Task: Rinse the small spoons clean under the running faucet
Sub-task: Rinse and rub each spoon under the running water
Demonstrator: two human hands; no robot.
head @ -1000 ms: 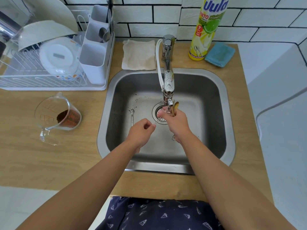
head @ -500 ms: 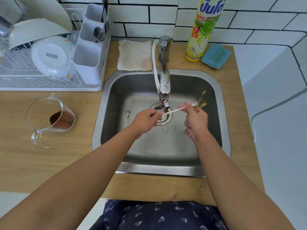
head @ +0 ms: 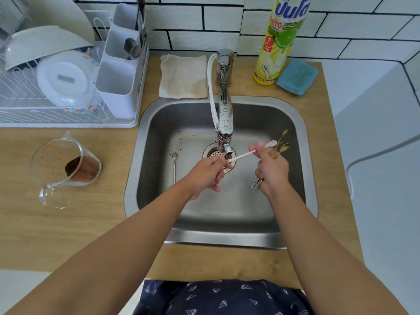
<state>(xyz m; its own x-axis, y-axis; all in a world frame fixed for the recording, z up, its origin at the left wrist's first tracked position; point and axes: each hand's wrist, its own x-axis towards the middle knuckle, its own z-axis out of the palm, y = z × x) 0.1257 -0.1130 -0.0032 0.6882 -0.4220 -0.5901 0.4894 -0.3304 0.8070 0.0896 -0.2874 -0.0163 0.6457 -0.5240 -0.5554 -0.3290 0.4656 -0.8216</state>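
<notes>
Spoon [head: 244, 155] is now lying crosswise under the faucet [head: 224, 123], bowl end pinched in the right hand [head: 271, 171] beside the gold spoons [head: 280, 144] it is also gripping, having swung out right from a second ago. Left hand [head: 208, 175] is curling round the handle tip over the drain. Another spoon [head: 174, 165] is lying unrinsed on the sink [head: 302, 137] floor, so rinsing is probably only partway.

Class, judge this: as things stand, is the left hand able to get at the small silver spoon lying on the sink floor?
Probably not at once: the left hand grips the white spoon's handle. The silver spoon lies uncovered just beside it, otherwise unobstructed.
</notes>
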